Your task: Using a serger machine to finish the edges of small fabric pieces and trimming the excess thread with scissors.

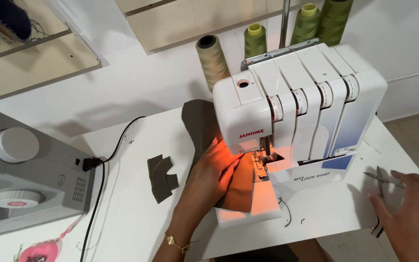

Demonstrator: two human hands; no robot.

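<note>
- L hand (217, 170) flat on olive-brown fabric (197, 123), fingers (229, 160) spread, pressing it at the presser foot of white overlock machine (301, 111); no pinch
- R hand (410, 213) open over small snips (384, 179) on desk (136, 213), just touching, no grip
- Red label strip on machine front, blue panel lower R
- 4 thread cones (255, 41) behind, tan + greens
- Cut fabric scrap (161, 177) near L hand
- Grey sewing machine (25, 174) far L; white wall
</note>
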